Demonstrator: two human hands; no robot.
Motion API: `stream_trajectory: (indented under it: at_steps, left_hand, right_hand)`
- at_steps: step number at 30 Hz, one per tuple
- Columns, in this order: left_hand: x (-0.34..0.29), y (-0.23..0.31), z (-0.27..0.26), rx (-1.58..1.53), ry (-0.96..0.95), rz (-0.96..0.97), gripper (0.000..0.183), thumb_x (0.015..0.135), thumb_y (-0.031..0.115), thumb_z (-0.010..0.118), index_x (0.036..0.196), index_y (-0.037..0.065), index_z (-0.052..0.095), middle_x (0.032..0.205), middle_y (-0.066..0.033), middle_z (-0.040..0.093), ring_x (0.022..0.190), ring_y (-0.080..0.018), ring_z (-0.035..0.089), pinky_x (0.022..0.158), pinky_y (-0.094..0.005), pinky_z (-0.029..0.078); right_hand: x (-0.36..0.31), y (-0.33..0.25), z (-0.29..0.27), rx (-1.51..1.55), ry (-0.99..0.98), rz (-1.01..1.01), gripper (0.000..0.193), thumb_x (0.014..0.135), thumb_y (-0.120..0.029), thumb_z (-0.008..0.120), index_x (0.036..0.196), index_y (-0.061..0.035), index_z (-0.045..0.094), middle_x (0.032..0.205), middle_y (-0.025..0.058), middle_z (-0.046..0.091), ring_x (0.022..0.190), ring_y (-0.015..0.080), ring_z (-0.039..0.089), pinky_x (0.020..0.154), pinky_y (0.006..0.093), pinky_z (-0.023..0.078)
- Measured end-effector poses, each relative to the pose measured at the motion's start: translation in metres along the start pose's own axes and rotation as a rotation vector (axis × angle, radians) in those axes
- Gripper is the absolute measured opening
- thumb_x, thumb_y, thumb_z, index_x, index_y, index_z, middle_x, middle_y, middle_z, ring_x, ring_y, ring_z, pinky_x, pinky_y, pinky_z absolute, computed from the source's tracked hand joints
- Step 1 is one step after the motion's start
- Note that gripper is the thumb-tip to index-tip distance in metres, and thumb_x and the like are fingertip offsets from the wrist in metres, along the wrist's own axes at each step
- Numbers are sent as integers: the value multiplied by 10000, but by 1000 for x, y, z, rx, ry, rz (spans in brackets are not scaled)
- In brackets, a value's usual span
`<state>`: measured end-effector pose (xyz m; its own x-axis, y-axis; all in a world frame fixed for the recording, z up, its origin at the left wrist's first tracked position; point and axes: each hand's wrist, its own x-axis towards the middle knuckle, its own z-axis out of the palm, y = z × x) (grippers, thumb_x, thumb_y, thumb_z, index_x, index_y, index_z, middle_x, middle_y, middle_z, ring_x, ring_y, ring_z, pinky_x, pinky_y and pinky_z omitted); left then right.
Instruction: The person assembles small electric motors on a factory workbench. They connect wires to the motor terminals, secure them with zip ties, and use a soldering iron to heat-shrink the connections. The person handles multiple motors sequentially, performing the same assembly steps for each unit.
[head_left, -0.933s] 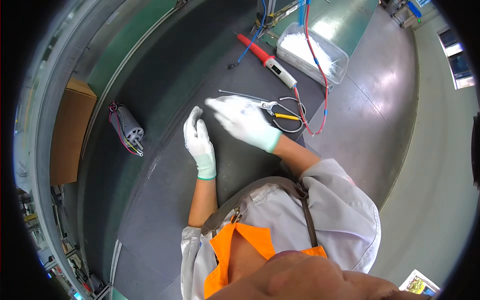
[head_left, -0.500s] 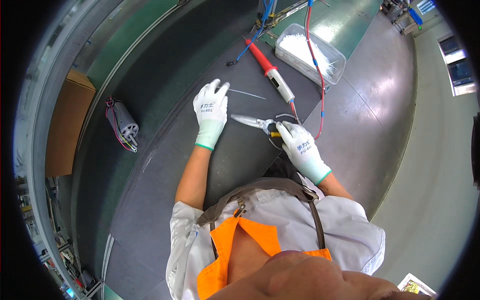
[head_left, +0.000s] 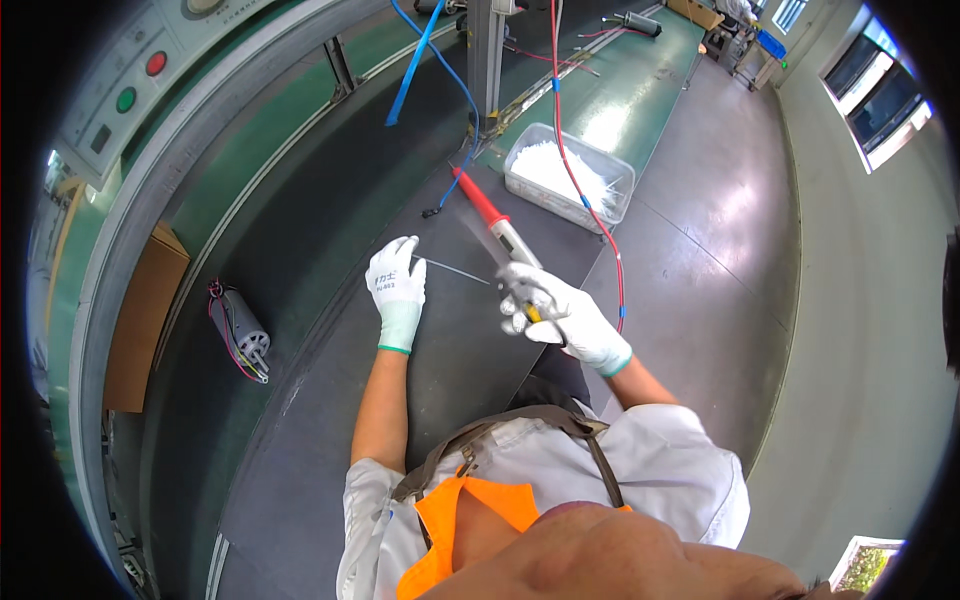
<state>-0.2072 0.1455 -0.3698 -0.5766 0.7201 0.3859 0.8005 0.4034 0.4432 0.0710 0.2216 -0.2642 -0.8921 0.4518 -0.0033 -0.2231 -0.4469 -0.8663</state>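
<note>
My left hand point(head_left: 395, 283), in a white glove with a green-edged cuff, is pinched closed on one end of a thin pale cable tie point(head_left: 455, 271), which sticks out to the right over the dark mat. My right hand point(head_left: 575, 322), gloved alike, grips a pair of shears point(head_left: 533, 313) by the handles, a yellow part showing between the fingers. The shears' blades are smeared by motion and point up and to the left. Just beyond them lies a wand-shaped tool point(head_left: 513, 241) with a red tapered end and a pale body, partly hidden behind my right hand.
A clear plastic tub point(head_left: 625, 190) of white strips stands beyond the wand-shaped tool. Red and blue cables hang down nearby. To the left lies a grey motor point(head_left: 238, 322) with coloured leads, near a cardboard box point(head_left: 150, 320). A metal post point(head_left: 487, 70) rises at the far side.
My right hand has lifted the shears off the mat and turned their blades farther away from me. The left hand keeps its pinch on the cable tie. The whole view has shifted.
</note>
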Motion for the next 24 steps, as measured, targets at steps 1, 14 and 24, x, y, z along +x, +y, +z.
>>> stream_trajectory:
  at_steps: [1, 14, 24]
  left_hand:
    - [2, 1, 0, -12, 26, 20, 389, 827, 193, 730, 1214, 163, 713, 1249, -30, 676, 1169, -273, 598, 1011, -420, 455]
    - [2, -10, 1, -84, 58, 101, 307, 895, 197, 658, 1186, 118, 715, 1206, -72, 700, 1138, -279, 621, 1001, -423, 465]
    - [3, -8, -20, -116, 78, 153, 278, 889, 125, 647, 1147, 55, 726, 1151, -123, 720, 1081, -313, 651, 962, -432, 502]
  right_hand:
    - [10, -2, 4, -4, -23, -107, 884, 775, -45, 839, 1531, -14, 381, 1029, 122, 661, 977, 242, 655, 951, 411, 546]
    - [44, -98, 40, -536, -212, -1181, 414, 1011, -299, 586, 1244, 41, 621, 907, 225, 706, 809, 362, 681, 998, 568, 482]
    - [45, -129, 71, -741, -297, -1189, 175, 952, -312, 686, 1053, -180, 742, 900, 129, 757, 811, 328, 707, 991, 623, 456]
